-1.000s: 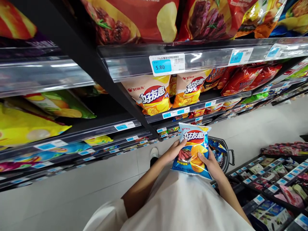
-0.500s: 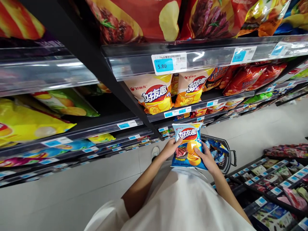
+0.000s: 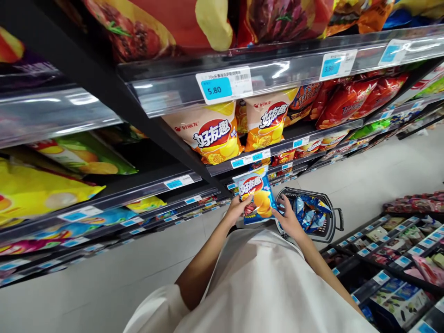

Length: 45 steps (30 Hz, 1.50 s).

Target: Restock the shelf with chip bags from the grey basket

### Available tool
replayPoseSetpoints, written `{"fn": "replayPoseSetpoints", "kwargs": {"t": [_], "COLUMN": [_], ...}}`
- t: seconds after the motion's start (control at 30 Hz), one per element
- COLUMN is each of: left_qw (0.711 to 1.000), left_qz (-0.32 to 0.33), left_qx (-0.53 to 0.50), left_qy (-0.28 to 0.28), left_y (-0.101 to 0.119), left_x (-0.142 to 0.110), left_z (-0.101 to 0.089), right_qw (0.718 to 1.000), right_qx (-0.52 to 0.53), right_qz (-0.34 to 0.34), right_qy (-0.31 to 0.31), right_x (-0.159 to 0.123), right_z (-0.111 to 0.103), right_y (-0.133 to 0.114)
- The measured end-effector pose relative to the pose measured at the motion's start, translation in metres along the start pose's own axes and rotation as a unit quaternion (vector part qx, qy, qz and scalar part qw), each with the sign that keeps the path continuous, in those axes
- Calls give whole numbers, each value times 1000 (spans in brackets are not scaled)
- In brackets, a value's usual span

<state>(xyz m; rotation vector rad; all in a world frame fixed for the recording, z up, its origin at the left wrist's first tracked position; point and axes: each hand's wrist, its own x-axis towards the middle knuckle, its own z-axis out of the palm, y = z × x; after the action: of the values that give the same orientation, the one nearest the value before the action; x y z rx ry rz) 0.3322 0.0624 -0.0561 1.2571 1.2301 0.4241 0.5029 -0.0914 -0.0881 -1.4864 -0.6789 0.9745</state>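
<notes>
In front of my body I have a blue bag of potato chips point(image 3: 262, 192), printed with yellow ridged chips and a red oval logo. My left hand point(image 3: 237, 210) grips it by its left edge, thumb on the front. Beside its right edge is my right hand point(image 3: 288, 219), fingers apart and thumb close to the bag; whether the thumb touches it I cannot tell. A dark shopping basket point(image 3: 335, 222) stands just beyond my right hand, with several blue packets point(image 3: 310, 215) inside.
Ahead, a black shelf unit carries a clear price rail point(image 3: 166, 92), orange chip bags point(image 3: 211, 136) and red bags point(image 3: 354, 99). Yellow bags point(image 3: 45, 192) lie on the left shelf. At the lower right stands a low display rack point(image 3: 374, 282) with boxes. Grey floor tiles point(image 3: 138, 277) run between.
The bag has moved left, tilted and turned, still in my left hand. My right hand has come off its front and spread its fingers. More of the basket shows.
</notes>
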Motion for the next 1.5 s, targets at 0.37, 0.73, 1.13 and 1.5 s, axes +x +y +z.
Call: {"fn": "replayPoseSetpoints", "kwargs": {"t": [0.37,0.73,1.13,1.5], "left_qw": [952,899,892,891], "left_qz": [175,289,279,263], "left_qx": [-16,30,92,109], "left_qy": [249,328,344,353], "left_y": [-6,6,13,7], "left_x": [80,142,158,145], "left_z": [-22,-28,-42,-34], "right_qw": [996,992,980,978], "right_qx": [21,62,87,88], "right_qz": [53,63,73,98], "right_qy": [63,91,164,163], "right_x": [-41,-58,-72,-79], "right_z": [-22,-13,-14,-16], "right_y": [64,74,78,96]}}
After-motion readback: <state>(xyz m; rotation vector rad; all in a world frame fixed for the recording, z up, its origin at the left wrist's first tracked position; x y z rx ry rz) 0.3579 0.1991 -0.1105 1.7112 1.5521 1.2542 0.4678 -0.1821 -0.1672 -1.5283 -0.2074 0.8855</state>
